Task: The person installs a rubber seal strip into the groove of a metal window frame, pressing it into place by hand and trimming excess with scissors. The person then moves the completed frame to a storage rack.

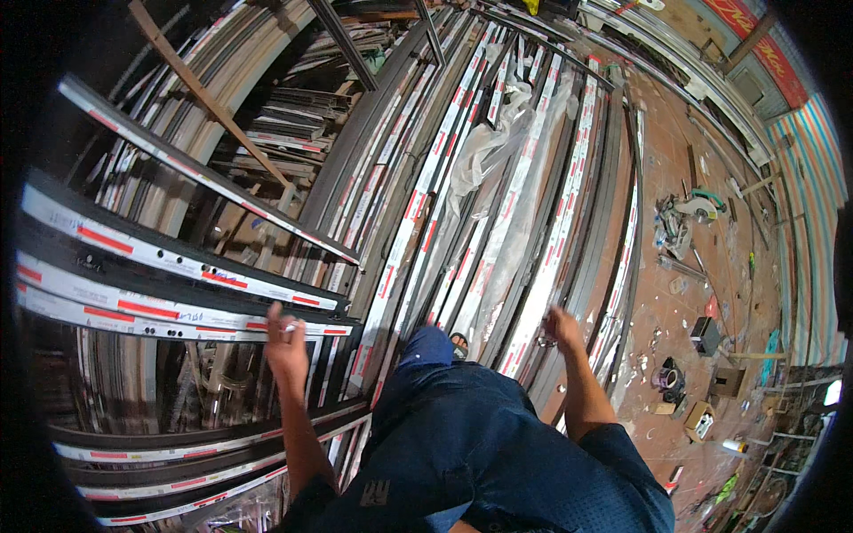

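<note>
the left hand (286, 340) is gripping the near end of a dark profile (178, 315) on the left rack; the right hand (562, 325) is resting half-curled on long taped profiles (542, 266) running far, right of centre.

Left hand (286, 342): I can't tell whether its fingers grip the taped profile (178, 320).
Right hand (562, 324): blurred, grasp unclear.
Floor clutter (702, 417): too small to identify.
</note>
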A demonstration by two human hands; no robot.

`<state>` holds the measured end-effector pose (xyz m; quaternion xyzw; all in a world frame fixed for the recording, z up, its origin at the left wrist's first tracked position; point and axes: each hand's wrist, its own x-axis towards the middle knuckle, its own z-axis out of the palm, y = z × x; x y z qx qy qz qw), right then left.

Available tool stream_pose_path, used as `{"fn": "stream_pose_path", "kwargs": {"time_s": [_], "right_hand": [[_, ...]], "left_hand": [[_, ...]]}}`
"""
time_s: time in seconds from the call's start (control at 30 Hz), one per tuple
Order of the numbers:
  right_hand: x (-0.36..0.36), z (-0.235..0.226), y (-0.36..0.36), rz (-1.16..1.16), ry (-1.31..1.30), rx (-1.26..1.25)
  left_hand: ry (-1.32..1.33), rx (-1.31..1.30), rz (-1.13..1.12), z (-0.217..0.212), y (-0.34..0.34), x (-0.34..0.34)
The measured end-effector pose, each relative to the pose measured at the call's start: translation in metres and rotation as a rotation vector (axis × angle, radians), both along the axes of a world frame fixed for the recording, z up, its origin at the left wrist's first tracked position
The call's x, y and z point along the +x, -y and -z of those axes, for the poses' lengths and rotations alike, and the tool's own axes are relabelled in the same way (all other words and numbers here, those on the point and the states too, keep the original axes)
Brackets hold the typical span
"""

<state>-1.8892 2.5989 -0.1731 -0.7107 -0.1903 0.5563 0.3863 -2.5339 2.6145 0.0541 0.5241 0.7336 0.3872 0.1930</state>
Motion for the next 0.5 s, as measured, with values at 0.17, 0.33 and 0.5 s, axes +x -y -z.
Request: {"fn": "stream_pose_path", "kwargs": {"time_s": [0.17,0.33,0.5], "right_hand": [[0.024,-0.071,-0.2,0.008,-0.024,0.08],[0.066,-0.032,-0.268,-0.155,0.031,0.064],[0.096,-0.008,-0.258,-0.126,-0.083,-0.299]], "left_hand": [[0.179,-0.707,0.148,0.164,0.02,0.064],[0.508,-1.054,0.162,0.28,0.049,0.119],[0.047,-0.786,0.079,0.297,-0.045,0.117]]}}
